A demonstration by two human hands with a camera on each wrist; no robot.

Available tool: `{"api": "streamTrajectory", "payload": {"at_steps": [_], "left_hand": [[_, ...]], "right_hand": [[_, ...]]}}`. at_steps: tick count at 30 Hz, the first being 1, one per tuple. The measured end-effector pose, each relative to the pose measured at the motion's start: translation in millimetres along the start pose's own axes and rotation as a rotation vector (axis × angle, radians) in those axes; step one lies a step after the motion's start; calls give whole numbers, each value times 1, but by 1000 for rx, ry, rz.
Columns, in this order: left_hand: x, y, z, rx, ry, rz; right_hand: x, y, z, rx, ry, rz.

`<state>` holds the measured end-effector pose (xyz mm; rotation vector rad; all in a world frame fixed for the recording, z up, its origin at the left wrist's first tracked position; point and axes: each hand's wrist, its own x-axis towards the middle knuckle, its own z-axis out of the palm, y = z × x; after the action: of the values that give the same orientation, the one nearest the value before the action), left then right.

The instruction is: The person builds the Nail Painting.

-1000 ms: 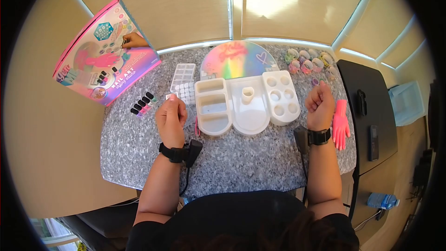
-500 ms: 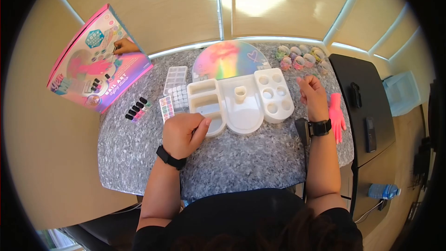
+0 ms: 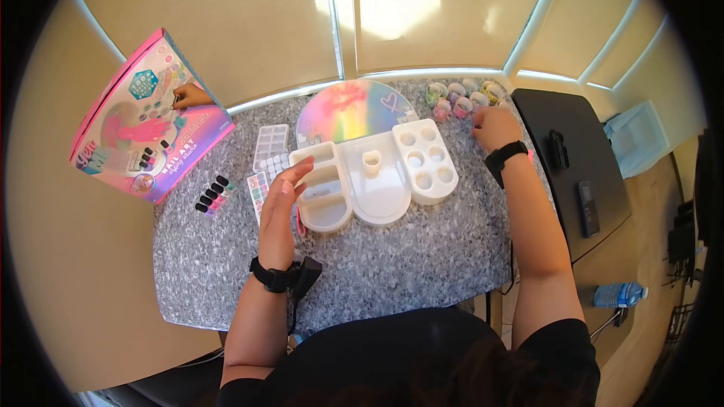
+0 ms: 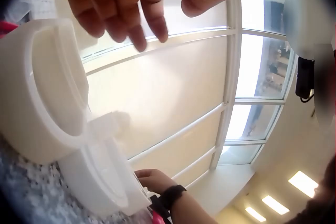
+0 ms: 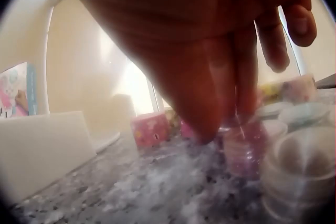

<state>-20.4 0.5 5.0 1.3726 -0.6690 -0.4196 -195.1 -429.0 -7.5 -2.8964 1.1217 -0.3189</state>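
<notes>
Reaching among the jars (image 3: 461,108) at the table's (image 3: 430,256) far right, the right hand (image 3: 498,129) should probably grip one squarely; I cannot tell if its fingers pinch. Left hand (image 3: 279,218): fingers loosely spread.

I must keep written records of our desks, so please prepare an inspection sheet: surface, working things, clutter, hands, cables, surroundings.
Surface: speckled grey tabletop.
Working things: white three-part tray before a rainbow backboard; small round jars grouped at the back right.
Clutter: Nail Art box and black-capped polish bottles at the left.
Hands: left hand at the tray's left edge, fingers relaxed, holding nothing; right hand reaches down at the jars, grip unclear through blur.
Cables: black cable from the left wrist device toward the table's near edge.
Surroundings: beige window shades behind; plastic bottle off the table, at right.
</notes>
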Motion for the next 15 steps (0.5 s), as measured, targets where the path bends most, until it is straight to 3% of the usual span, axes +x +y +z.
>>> {"api": "streamTrajectory", "payload": {"at_steps": [4, 6, 10, 13, 15], "left_hand": [[1, 6, -5, 15, -61, -46], [-5, 24, 1, 104, -143, -65], [-5, 44, 2, 30, -246, -152], [1, 33, -2, 226, -248, -76], [4, 29, -6, 820, -251, 106]], "right_hand": [[-14, -31, -31, 135, 87, -60], [-27, -61, -57, 623, 32, -245], [-33, -101, -55, 718, -145, -302], [-32, -118, -39, 554, -62, -434], [-29, -123, -31, 552, -60, -438]]}}
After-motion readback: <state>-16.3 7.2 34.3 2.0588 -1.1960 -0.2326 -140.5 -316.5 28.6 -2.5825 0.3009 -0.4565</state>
